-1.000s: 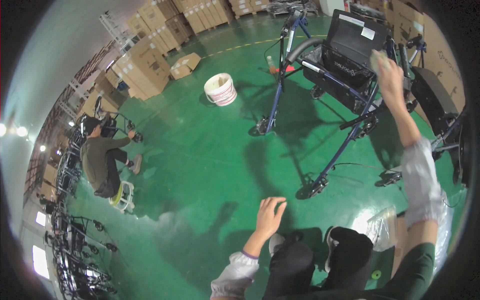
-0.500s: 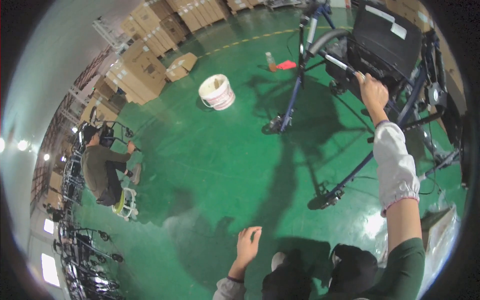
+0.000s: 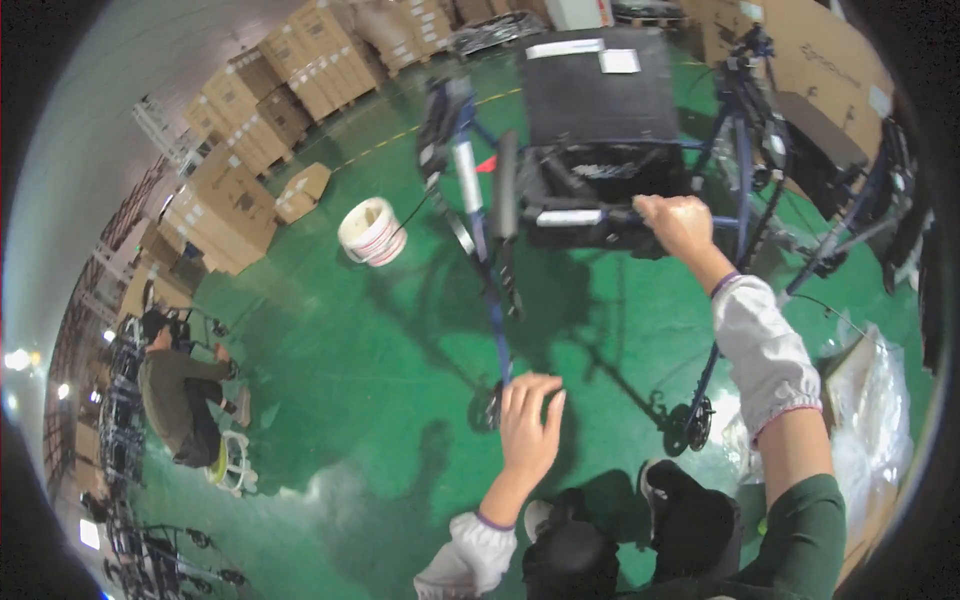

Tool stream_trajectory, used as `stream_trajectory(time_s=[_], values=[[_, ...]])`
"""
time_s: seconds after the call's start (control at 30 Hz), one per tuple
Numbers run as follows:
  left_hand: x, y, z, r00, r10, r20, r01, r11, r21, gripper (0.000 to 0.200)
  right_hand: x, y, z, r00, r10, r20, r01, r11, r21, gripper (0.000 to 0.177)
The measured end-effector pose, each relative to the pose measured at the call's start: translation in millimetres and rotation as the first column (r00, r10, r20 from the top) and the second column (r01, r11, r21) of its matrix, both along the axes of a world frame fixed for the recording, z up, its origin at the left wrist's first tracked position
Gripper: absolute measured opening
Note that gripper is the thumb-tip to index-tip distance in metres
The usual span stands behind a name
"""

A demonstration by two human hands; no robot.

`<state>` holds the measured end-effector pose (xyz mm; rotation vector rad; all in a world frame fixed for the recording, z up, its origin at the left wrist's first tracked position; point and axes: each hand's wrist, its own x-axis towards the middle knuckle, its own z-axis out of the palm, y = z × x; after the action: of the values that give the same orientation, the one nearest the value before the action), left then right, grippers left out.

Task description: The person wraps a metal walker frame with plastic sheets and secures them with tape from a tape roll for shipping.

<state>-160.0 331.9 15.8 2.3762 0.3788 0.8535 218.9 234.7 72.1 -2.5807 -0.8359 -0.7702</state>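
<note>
On the front crossbar [image 3: 570,217] of the wheeled walker [image 3: 608,236], just beyond my knees, my right hand [image 3: 681,228] is curled over the tube beside the white label, fingers bent and close together; blur hides the fingertips, so I cannot tell whether they pinch anything besides the bar. The walker stands on the green floor [image 3: 320,400] in front of me, its black seat panel [image 3: 600,95] raised behind that bar. My left hand [image 3: 530,430] is empty, fingers loosely bent and near one another, thumb apart, nearest the walker's left front wheel [image 3: 488,408]. I judge a full wrap on bare tube better than a fingertip hold, with knuckles clear of the gap under the panel. Any push or pull wants to be even, since the wheels could roll; a left palm on the near upright would steady the frame.
</note>
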Motion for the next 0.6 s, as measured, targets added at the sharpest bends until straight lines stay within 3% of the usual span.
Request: stream_trajectory(time_s=[0.03, 0.1, 0.23, 0.37, 0.43, 0.6], values=[[29, 2, 9, 0.998, -0.037, 0.045, 0.035, 0.999, 0.04, 0.019, 0, 1, 3, 0.993, -0.034, -0.117, 0.037, 0.999, 0.021, 0.035], [85, 0, 26, 0.993, -0.006, 0.115, -0.015, 0.983, 0.183, 0.029, 0, -5, 4, 0.937, 0.141, 0.32, -0.121, 0.989, -0.081, 0.026], [182, -9, 51, 0.976, 0.102, 0.192, -0.157, 0.943, 0.295, 0.046, 14, -17, 10, 0.734, 0.296, 0.611, -0.277, 0.952, -0.129, 0.025], [238, -5, 53, 0.944, 0.304, 0.131, -0.33, 0.891, 0.312, 0.055, 29, -21, 10, 0.729, 0.344, 0.592, -0.42, 0.907, -0.01, 0.02], [254, -4, 52, 0.932, 0.361, 0.044, -0.357, 0.885, 0.298, 0.055, 35, -22, 10, 0.748, 0.321, 0.58, -0.415, 0.909, 0.032, 0.024], [267, -31, 55, 0.87, 0.491, 0.051, -0.467, 0.784, 0.409, 0.043, 41, -35, 16, 0.833, 0.326, 0.447, -0.409, 0.907, 0.103, 0.042]])
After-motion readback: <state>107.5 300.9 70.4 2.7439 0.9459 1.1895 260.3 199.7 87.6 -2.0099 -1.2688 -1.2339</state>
